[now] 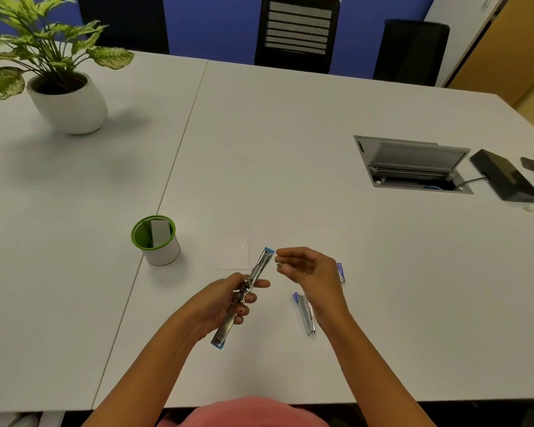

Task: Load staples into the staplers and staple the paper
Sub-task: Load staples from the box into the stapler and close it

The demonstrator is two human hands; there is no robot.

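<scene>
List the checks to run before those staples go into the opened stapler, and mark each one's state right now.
1. Blue-tipped silver metal stapler swung open, channel exposed: ok.
2. Left hand grips it round the hinge: ok.
3. Right hand pinches a small greyish staple strip: ok, though the strip is too small to judge its length.
4. Strip lined up over the channel: not ok; it sits beside the far blue tip, apart from it.
5. White paper sheet lies flat on the white table beyond the stapler: ok.
6. Purple-tipped silver stapler lying on the table already loaded: cannot tell.
</scene>
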